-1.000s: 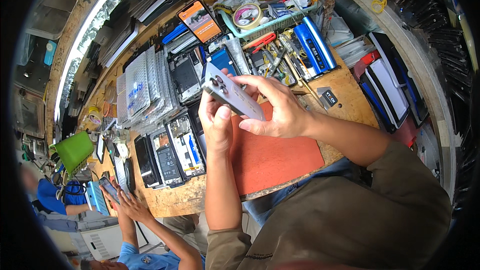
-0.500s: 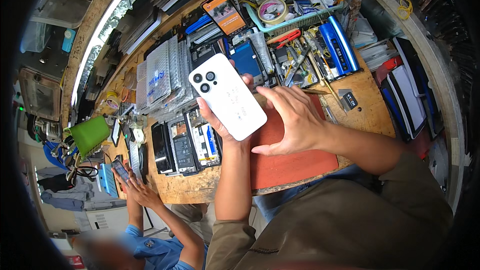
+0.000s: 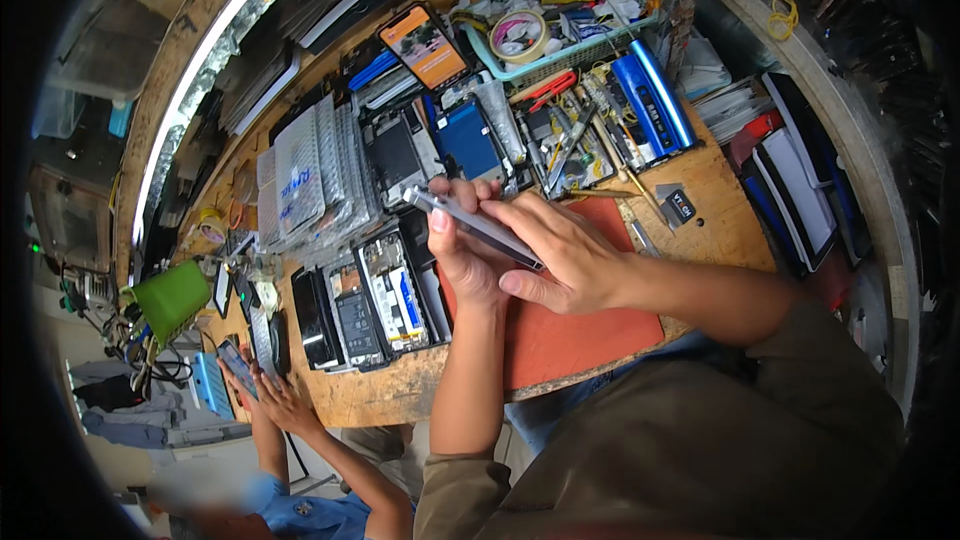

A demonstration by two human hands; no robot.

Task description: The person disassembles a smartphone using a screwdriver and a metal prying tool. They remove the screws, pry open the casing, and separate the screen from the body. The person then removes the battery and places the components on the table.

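Observation:
Above the red mat, a smartphone is tilted so that mostly its long grey edge shows. My left hand is closed around it, the thumb on the near edge and fingertips curling over the far side. Against the phone's right end lies my right hand, gripping it between thumb and fingers. Left of my left forearm, opened phones with bare batteries and boards lie in a row on the wooden bench.
Farther back are bubble-wrapped packets, a propped phone with a lit orange screen, a green basket of tapes and parts, hand tools and a blue cylinder device. At left, another person's hands hold a phone.
The phone has turned from showing its white back to nearly edge-on. My right hand has moved left from beside the phone and taken hold of its right end.

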